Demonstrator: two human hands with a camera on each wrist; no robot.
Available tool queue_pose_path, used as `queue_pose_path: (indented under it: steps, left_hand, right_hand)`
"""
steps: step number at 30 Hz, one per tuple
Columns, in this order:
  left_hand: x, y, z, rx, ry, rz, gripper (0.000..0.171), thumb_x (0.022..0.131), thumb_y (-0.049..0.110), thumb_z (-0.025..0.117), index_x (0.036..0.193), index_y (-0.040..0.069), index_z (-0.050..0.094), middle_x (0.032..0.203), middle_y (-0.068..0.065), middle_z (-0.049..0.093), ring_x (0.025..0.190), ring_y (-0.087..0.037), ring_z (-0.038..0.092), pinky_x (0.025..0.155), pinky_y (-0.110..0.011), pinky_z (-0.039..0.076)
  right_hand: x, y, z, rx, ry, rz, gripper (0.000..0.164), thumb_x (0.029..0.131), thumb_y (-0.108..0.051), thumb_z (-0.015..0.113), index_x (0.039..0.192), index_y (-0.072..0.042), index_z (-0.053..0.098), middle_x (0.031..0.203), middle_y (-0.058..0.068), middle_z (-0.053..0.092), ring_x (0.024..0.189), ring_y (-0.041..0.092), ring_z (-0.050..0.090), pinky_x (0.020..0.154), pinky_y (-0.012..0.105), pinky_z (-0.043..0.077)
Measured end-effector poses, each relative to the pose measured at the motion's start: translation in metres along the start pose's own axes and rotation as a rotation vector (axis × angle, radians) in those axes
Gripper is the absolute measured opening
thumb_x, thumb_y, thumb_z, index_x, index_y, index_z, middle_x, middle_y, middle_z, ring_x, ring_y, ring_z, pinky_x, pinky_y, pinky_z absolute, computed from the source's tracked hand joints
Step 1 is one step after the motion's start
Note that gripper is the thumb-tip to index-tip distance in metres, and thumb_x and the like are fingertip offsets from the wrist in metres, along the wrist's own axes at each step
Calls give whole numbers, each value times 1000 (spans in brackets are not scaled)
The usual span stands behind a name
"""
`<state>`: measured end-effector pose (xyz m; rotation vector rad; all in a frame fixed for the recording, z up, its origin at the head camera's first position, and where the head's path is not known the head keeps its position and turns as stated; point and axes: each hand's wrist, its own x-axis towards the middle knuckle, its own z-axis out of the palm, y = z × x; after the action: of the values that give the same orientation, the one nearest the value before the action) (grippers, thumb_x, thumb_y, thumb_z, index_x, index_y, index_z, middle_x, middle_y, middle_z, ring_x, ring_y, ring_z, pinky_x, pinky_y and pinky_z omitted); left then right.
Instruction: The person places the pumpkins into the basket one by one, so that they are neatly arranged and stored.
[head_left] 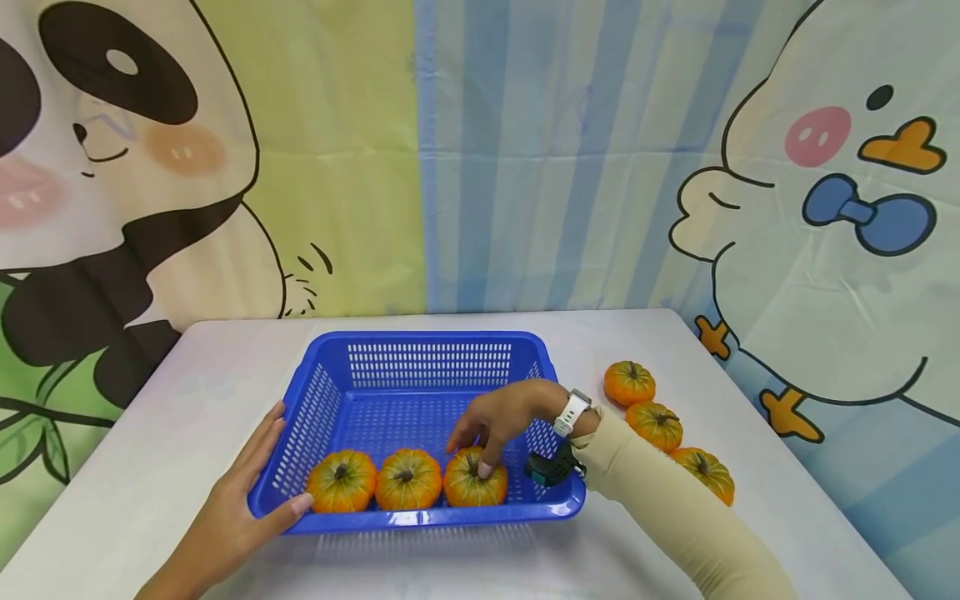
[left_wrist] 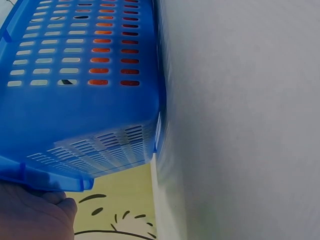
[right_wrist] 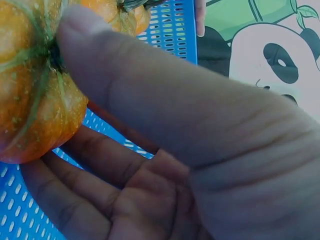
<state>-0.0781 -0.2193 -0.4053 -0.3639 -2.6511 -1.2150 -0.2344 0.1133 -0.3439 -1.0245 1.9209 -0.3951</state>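
- Right hand (head_left: 506, 417); fingers and thumb pinching the rightmost pumpkin (head_left: 475, 493), thumb beside its stem; pumpkin inside the basket, at the near wall
- Two pumpkins (head_left: 406, 481); in row to its left, along that wall
- Blue plastic basket (head_left: 438, 337); perforated walls, mesh floor showing behind the row
- Left hand (head_left: 236, 504); fingers extended, thumb apart, touching the near-left rim
- Three loose pumpkins (head_left: 655, 427); diagonal line, between basket and bench's right edge
- White bench (head_left: 195, 417); rounded far corners
- Fabric backdrop (head_left: 517, 158); panda left, white bird right
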Motion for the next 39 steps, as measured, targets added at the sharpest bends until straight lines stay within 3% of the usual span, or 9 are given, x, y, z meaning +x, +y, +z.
queue_pose_path:
  steps: [6, 9, 12, 18, 22, 28, 33, 37, 39]
  left_hand:
    - [1, 1, -2, 6, -7, -17, 93, 87, 30, 71, 157, 15, 12, 163, 5, 5, 144, -41, 13, 95, -70, 29]
    - [1, 1, -2, 19, -3, -14, 92, 87, 30, 71, 157, 15, 12, 163, 6, 6, 145, -38, 14, 111, -42, 29]
    - [0, 0, -1, 27, -4, -13, 92, 87, 29, 71, 157, 16, 12, 162, 7, 6, 146, -34, 14, 110, -24, 23]
    - [1, 0, -1, 20, -1, -5, 92, 87, 28, 71, 157, 16, 13, 162, 6, 7, 146, -35, 14, 98, -61, 27]
    - [1, 0, -1, 15, -1, -8, 92, 87, 28, 71, 157, 16, 13, 162, 7, 7, 146, -34, 13, 98, -63, 27]
    - [0, 0, -2, 20, 2, -9, 92, 87, 29, 71, 157, 16, 13, 162, 7, 7, 147, -29, 12, 109, -50, 25]
    - [1, 0, -2, 26, 1, -11, 93, 86, 29, 71, 157, 15, 13, 162, 6, 7, 146, -34, 14, 97, -60, 30]
    - [1, 0, -1, 33, 4, -6, 92, 87, 28, 71, 157, 16, 13, 162, 7, 7, 146, -30, 14, 108, -32, 27]
    - [0, 0, -1, 34, 4, -8, 92, 87, 28, 71, 157, 17, 13, 162, 7, 7, 146, -31, 14, 109, -31, 25]
  right_hand:
    - [-3, -1, -1, 19, 3, 11, 66, 86, -25, 76, 144, -12, 49, 141, 1, 52, 124, 14, 53, 102, 27, 42]
    - [-8, -3, -2, 27, 43, 7, 69, 85, -27, 76, 145, -11, 46, 144, 2, 49, 128, 19, 49, 105, 30, 40]
    - [-14, -4, -3, 21, 106, -11, 67, 86, -28, 76, 144, -10, 49, 142, 3, 51, 129, 22, 49, 104, 31, 41]
    - [-29, -7, -7, 19, 291, -53, 53, 89, -25, 73, 137, -11, 57, 133, -1, 59, 121, 15, 55, 99, 29, 46]
    - [-41, -8, -8, 36, 395, -104, 46, 91, -21, 70, 134, -9, 59, 130, 1, 61, 115, 13, 59, 95, 25, 48]
    - [-58, -4, -2, 106, 516, -175, 41, 94, -18, 66, 133, -4, 59, 126, 6, 63, 113, 17, 61, 92, 27, 51]
    - [-69, 0, 5, 118, 588, -172, 39, 96, -19, 64, 132, -6, 60, 124, 4, 64, 112, 15, 61, 91, 27, 51]
    - [-79, 2, 11, 112, 654, -156, 37, 96, -20, 63, 130, -5, 62, 122, 2, 66, 111, 14, 62, 90, 27, 52]
    - [-85, 3, 13, 102, 682, -158, 37, 97, -20, 62, 130, -4, 61, 121, 3, 66, 111, 15, 62, 90, 28, 52]
